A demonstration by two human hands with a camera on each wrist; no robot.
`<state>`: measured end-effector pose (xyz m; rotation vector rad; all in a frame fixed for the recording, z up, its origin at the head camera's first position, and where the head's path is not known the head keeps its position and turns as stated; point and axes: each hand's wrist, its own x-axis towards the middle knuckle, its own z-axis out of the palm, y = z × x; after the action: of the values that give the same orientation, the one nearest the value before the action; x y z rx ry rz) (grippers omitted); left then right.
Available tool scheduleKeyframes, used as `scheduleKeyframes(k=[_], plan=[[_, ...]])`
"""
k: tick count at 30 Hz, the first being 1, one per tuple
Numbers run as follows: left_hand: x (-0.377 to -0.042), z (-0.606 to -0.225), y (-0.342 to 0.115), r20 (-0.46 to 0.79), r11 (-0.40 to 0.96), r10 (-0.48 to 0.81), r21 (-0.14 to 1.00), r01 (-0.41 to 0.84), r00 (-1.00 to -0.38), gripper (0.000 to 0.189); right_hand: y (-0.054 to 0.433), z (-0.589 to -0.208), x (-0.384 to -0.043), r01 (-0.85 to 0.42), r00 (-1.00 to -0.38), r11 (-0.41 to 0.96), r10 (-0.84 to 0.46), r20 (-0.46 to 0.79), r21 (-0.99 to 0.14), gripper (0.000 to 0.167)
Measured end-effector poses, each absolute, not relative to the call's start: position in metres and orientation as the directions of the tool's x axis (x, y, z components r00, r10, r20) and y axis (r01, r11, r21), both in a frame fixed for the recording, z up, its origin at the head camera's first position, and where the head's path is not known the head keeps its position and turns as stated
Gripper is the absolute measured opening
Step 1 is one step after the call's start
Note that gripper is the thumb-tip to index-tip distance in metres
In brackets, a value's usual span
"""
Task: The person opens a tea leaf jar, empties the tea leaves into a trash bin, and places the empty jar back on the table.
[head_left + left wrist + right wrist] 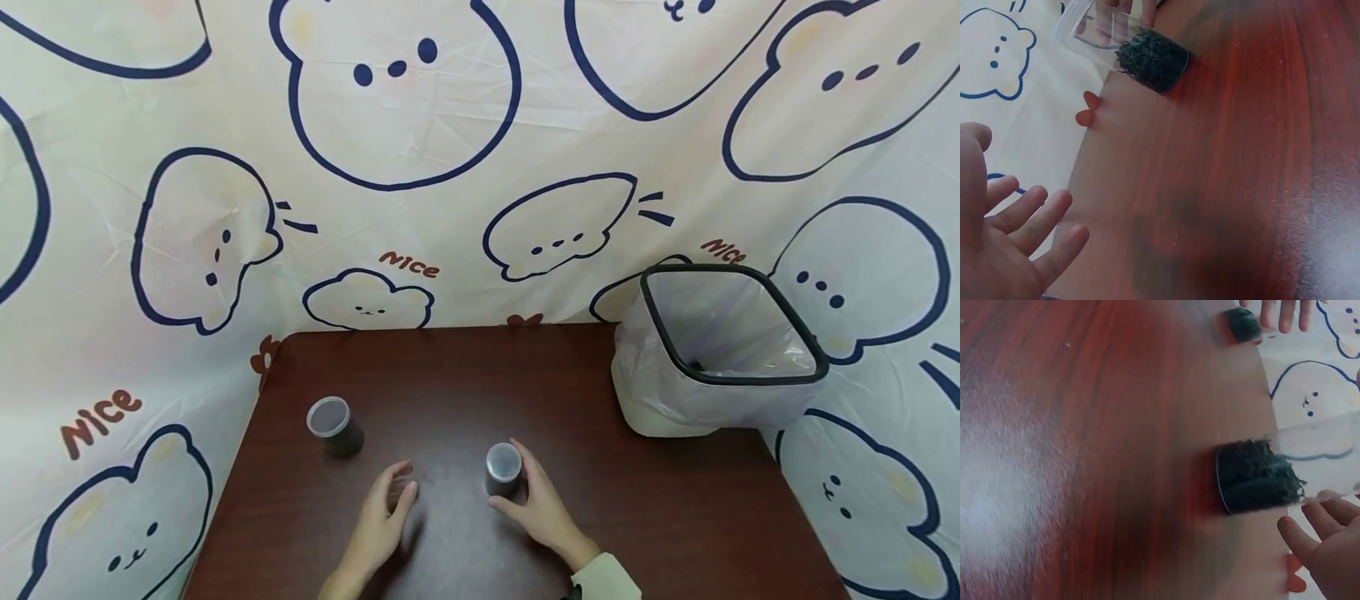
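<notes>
My right hand (543, 508) curves loosely around a clear plastic jar (1260, 475), the thumb on its near side and the fingers along its far right side. Dark, shredded bits fill the jar's lower part. In the right wrist view the fingers (1329, 515) lie slack at the jar's wall, and a fingertip shows apart from it at the right edge. My left hand (381, 517) hovers over the table with relaxed fingers and nothing in it. Beyond it, to the left, stands a second similar jar (337, 427) with a whitish top and dark contents.
A bin (667, 417) lined with a whitish bag and rimmed in black stands at the table's back right corner. The dark brown wooden table (450, 375) meets a cartoon-printed curtain (457, 217) behind and along its sides.
</notes>
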<state>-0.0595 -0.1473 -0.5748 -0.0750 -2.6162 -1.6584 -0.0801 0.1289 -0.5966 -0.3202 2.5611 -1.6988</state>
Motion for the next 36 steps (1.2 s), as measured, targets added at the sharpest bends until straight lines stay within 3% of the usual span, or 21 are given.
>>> scheduleKeyframes(k=[6,15,22,30,36], plan=[[-0.054,-0.576,-0.148,0.03,0.42,-0.009,0.907,0.024,-1.0,0.039,0.124,-0.6,-0.081,-0.173,-0.98,0.375,-0.155,0.122,-0.911,0.089],[-0.046,-0.587,-0.146,-0.011,0.4,-0.016,0.917,-0.017,-1.0,0.04,0.124,-0.604,-0.084,-0.183,-0.981,0.312,-0.117,0.153,-0.932,0.063],[-0.046,-0.588,-0.146,-0.065,0.395,-0.016,0.916,-0.066,-0.998,0.042,0.124,-0.599,-0.082,-0.16,-0.986,0.306,-0.099,0.136,-0.938,0.061],[-0.053,-0.582,-0.139,0.029,0.4,0.028,0.916,0.037,-0.999,0.041,0.125,-0.598,-0.079,-0.151,-0.989,0.288,-0.045,0.144,-0.946,0.053],[-0.056,-0.573,-0.128,-0.016,0.407,0.084,0.913,0.019,-0.996,0.048,0.121,-0.588,-0.075,-0.147,-0.989,0.182,-0.03,0.144,-0.972,0.048]])
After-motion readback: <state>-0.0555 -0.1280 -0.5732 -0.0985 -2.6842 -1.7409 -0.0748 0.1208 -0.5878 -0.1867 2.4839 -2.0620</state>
